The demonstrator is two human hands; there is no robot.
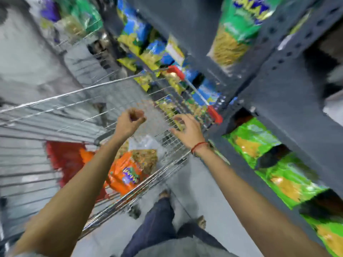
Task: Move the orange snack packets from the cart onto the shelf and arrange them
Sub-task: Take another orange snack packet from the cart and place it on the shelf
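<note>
The view is tilted and blurred by motion. An orange snack packet [130, 171] lies in the wire cart [163, 175], with more orange and red packets [68, 160] beside it to the left. My left hand [130, 121] hovers above the cart with its fingers curled in and nothing in it. My right hand [185, 128] is over the cart's right rim, fingers spread, holding nothing; a red thread circles its wrist. The grey shelf unit [278, 101] stands to the right of the cart.
Green snack packets [269, 164] fill the shelf level at the right, and a green one [239, 25] sits higher up. Blue and yellow packets [148, 49] line the shelves beyond the cart. My legs and bare feet [163, 219] are on the grey floor.
</note>
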